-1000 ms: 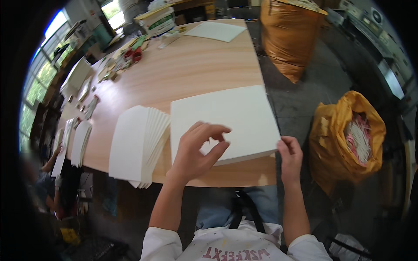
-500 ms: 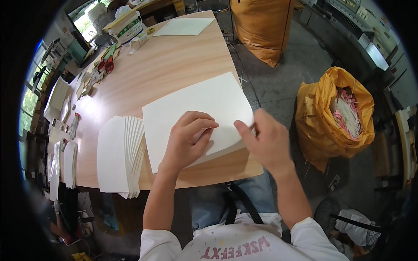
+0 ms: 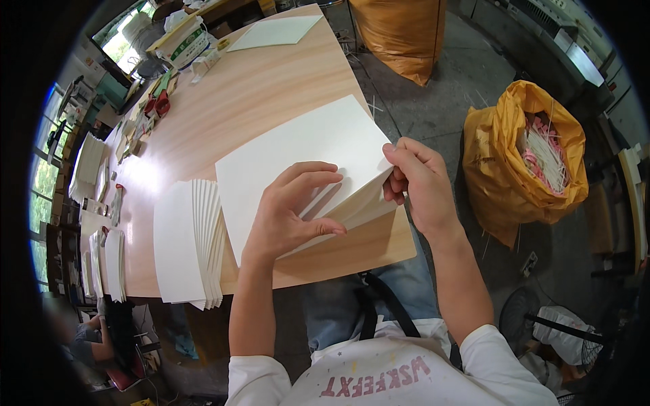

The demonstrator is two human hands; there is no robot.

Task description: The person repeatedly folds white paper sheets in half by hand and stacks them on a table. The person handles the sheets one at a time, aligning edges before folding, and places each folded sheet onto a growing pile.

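Note:
A stack of large white sheets (image 3: 298, 152) lies on the wooden table (image 3: 250, 88) in front of me. My right hand (image 3: 416, 183) pinches the near right corner of the top sheet and lifts it off the stack. My left hand (image 3: 291, 213) rests on that sheet with fingers spread, its fingertips at the raised edge. To the left lies a fanned pile of folded white sheets (image 3: 189, 240).
Two orange bags stand on the floor to the right, one (image 3: 521, 145) filled with white and pink strips, the other (image 3: 403, 34) further back. Smaller paper stacks (image 3: 108, 260) and clutter line the table's left edge. Another white sheet (image 3: 274, 30) lies at the far end.
My right hand moved from the table's near edge up to the stack's right corner and lifted the top sheet. My left hand stayed on the sheet.

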